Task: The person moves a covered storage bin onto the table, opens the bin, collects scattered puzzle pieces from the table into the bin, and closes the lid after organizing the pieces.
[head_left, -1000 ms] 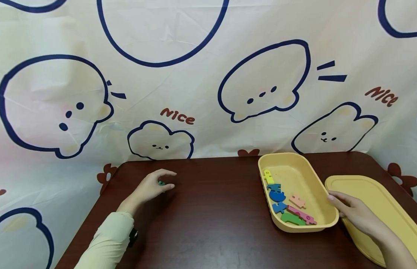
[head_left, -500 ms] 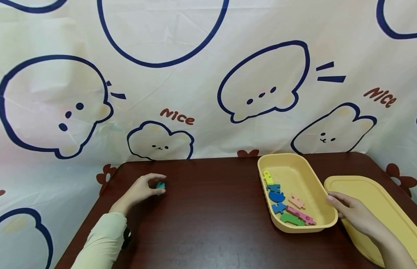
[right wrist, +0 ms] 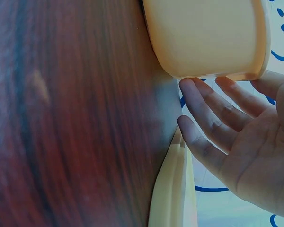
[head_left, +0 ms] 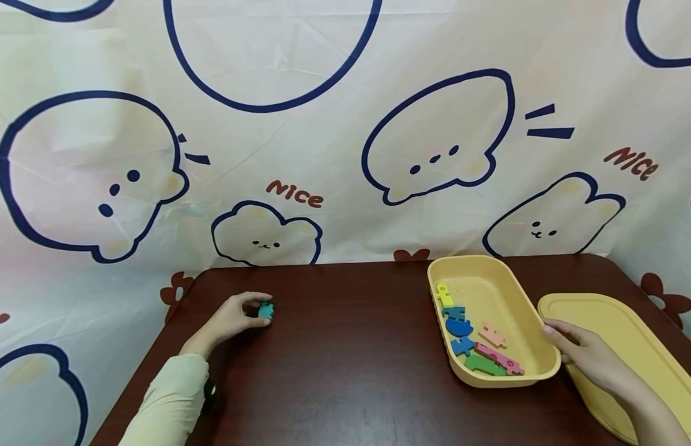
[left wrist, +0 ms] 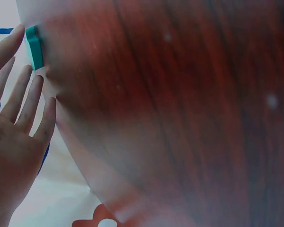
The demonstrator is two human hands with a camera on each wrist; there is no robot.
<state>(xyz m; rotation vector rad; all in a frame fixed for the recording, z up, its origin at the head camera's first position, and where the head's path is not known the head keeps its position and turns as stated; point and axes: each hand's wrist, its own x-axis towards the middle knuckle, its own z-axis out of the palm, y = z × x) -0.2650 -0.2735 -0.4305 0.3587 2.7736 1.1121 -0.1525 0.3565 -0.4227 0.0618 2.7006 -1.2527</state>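
Observation:
My left hand is low over the far left of the table, fingers spread apart around a small teal puzzle piece. In the left wrist view that piece lies on the wood beside the thumb tip, with the fingers fairly straight; whether they touch it is unclear. On the right, my right hand holds the near right rim of a yellow plastic tray, thumb on the edge and fingertips against the outer wall. Inside are yellow, blue, green, pink and peach puzzle pieces.
A flat yellow lid lies right of the tray, partly beneath my right forearm. The dark brown table ends at a cloth backdrop printed with cartoon faces.
My left hand has drawn back leftward, and the teal piece, mostly covered before, now shows between thumb and fingers in nearly the same place. The right hand and tray have stayed put.

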